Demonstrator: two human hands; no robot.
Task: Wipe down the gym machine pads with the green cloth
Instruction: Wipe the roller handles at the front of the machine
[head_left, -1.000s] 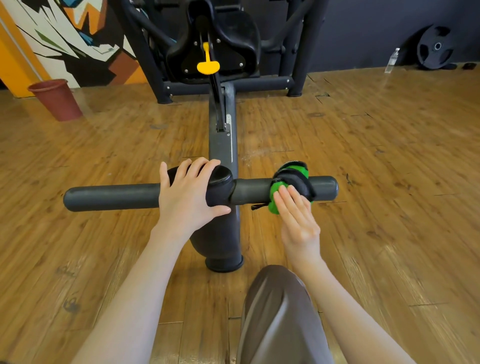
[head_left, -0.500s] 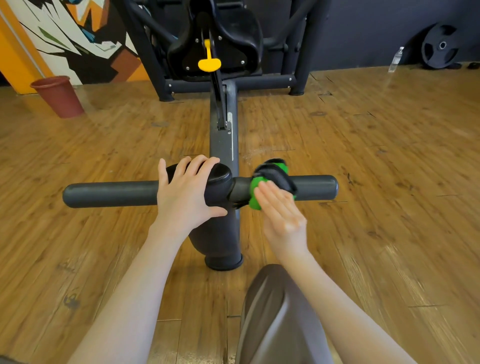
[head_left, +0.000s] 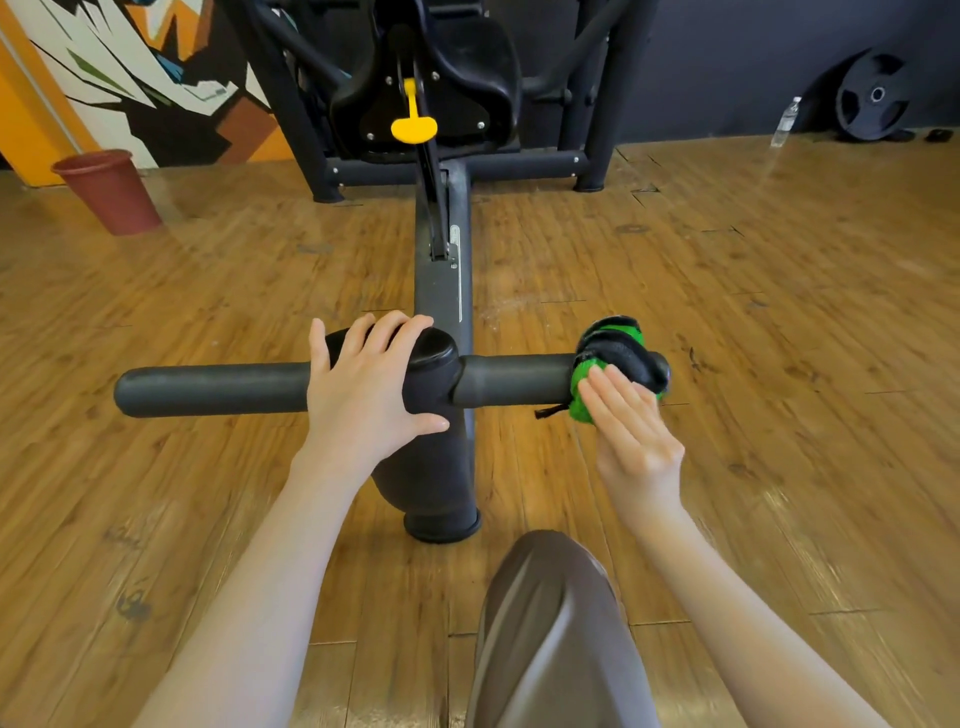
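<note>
A black padded crossbar lies across the view on a dark machine post (head_left: 442, 291). Its left roller pad (head_left: 208, 388) is bare. The green and black cloth (head_left: 615, 358) is wrapped around the outer end of the right roller pad (head_left: 511, 380). My right hand (head_left: 631, 436) presses the cloth against that pad end, fingers flat on the near side. My left hand (head_left: 363, 384) rests palm down on the rounded hub where the bar meets the post, fingers spread over it.
The machine's black seat with a yellow adjustment lever (head_left: 413, 122) stands at the back. A reddish bucket (head_left: 111, 189) sits at far left, a weight plate (head_left: 872, 96) and water bottle (head_left: 785, 122) by the back wall. My knee (head_left: 550, 623) is below. Wooden floor all around.
My right hand slid the cloth inward toward the hub, then back out to the very end of the right pad. My left hand has stayed on the hub.
</note>
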